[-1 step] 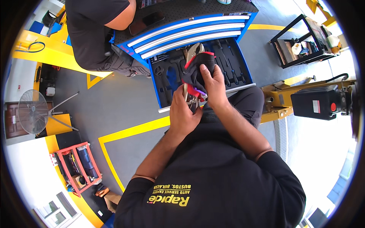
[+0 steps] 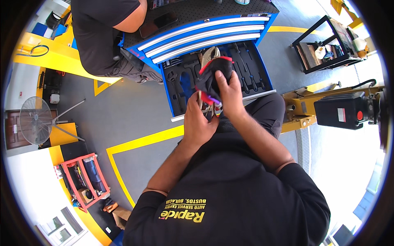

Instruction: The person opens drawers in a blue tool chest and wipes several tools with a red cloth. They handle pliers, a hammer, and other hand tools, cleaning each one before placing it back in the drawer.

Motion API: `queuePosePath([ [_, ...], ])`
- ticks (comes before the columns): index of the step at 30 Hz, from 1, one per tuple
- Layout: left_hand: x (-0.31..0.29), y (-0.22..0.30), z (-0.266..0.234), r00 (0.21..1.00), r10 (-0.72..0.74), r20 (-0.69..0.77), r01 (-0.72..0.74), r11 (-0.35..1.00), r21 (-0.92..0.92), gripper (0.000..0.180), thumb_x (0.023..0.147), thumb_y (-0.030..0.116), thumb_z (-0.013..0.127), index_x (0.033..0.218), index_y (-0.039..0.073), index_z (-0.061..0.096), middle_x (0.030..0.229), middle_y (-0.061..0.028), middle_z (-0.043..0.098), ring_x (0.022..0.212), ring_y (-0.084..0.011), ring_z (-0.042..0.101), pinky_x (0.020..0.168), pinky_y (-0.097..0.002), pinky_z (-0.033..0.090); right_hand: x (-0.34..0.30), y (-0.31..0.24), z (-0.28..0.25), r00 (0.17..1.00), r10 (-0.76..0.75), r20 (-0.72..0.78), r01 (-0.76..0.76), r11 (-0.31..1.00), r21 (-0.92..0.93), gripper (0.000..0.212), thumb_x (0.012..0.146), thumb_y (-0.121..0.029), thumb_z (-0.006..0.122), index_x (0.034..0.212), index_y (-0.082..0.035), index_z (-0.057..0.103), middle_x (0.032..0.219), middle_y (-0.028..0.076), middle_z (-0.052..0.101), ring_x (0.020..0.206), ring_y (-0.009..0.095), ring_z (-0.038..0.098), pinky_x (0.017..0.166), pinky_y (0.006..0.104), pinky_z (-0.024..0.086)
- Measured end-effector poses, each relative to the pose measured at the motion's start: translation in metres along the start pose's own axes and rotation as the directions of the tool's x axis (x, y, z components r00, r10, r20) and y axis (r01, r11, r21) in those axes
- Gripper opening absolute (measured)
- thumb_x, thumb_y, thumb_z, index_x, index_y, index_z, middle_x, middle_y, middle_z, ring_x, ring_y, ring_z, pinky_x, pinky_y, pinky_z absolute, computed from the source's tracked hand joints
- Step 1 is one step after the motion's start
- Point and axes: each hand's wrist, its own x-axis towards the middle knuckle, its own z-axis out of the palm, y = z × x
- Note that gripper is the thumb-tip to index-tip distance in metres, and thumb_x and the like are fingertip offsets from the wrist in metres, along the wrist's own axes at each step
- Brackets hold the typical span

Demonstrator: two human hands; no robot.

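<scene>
My left hand (image 2: 198,123) is closed around the lower handles of a pair of metal pliers, held over the open drawer (image 2: 176,118). The pliers' jaws (image 2: 211,54) point away from me. A black cloth with red edging (image 2: 212,78) is wrapped over the middle of the tool, hiding most of it. With the thumb on top, my right hand (image 2: 230,92) presses this cloth against the pliers; its other fingers are mostly hidden. Beneath, the drawer's dark foam tray holds screwdrivers (image 2: 251,80) at the right and has tool-shaped recesses (image 2: 177,92) at the left.
The drawer belongs to a blue tool cabinet (image 2: 197,41), with a phone (image 2: 165,19) on its top. Another person (image 2: 100,41) is at its left side. A yellow lift arm with a black box (image 2: 340,110) is on the right. Further off stand a black cart (image 2: 324,49) and a fan (image 2: 36,121).
My right hand and the cloth have shifted very slightly along the pliers. My left hand keeps its hold in the same place.
</scene>
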Motion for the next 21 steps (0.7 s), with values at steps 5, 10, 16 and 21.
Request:
queuePosePath([
  [5, 0.016, -0.024, -0.018, 0.989, 0.106, 0.1, -0.089, 0.982, -0.165, 0.099, 0.072, 0.015, 0.093, 0.151, 0.0, 0.036, 0.14, -0.0191, 0.057, 0.129, -0.0331, 0.062, 0.11, -0.0421, 0.049, -0.021, 0.011, -0.017, 0.962, 0.082, 0.26, 0.026, 0.921, -0.388, 0.045, 0.095, -0.023, 0.081, 0.123, 0.002, 0.056, 0.102, 0.013, 0.069, 0.097, 0.018, 0.068, 0.086, 0.0341, 0.056],
  [10, 0.019, -0.025, -0.03, 0.957, 0.103, 0.272, 0.014, 0.917, -0.398, 0.104, 0.076, 0.02, 0.091, 0.156, 0.0, 0.028, 0.149, -0.0179, 0.05, 0.137, -0.03, 0.055, 0.115, -0.0415, 0.045, -0.02, 0.004, -0.02, 0.945, 0.132, 0.298, 0.009, 0.903, -0.43, 0.05, 0.092, -0.02, 0.083, 0.126, 0.004, 0.054, 0.109, 0.017, 0.069, 0.102, 0.022, 0.07, 0.089, 0.036, 0.057],
  [16, 0.019, -0.035, -0.032, 0.921, -0.001, 0.389, 0.333, 0.52, -0.787, 0.087, 0.093, 0.04, 0.075, 0.154, 0.001, 0.027, 0.141, -0.0114, 0.05, 0.144, -0.0211, 0.041, 0.119, -0.0376, 0.034, -0.032, -0.002, -0.017, 0.929, -0.146, 0.341, 0.346, 0.673, -0.653, 0.046, 0.088, -0.012, 0.08, 0.125, 0.001, 0.055, 0.102, 0.014, 0.064, 0.093, 0.024, 0.066, 0.084, 0.0383, 0.055],
  [21, 0.034, -0.021, -0.025, 0.922, -0.217, 0.321, 0.385, 0.618, -0.685, 0.034, 0.108, 0.035, 0.06, 0.125, 0.007, 0.053, 0.113, -0.0014, 0.055, 0.105, -0.01, 0.05, 0.097, -0.0306, 0.043, -0.038, 0.0, -0.006, 0.801, -0.322, 0.505, 0.599, 0.46, -0.655, 0.048, 0.081, -0.008, 0.077, 0.125, 0.001, 0.059, 0.108, 0.018, 0.059, 0.096, 0.038, 0.064, 0.084, 0.0442, 0.055],
])
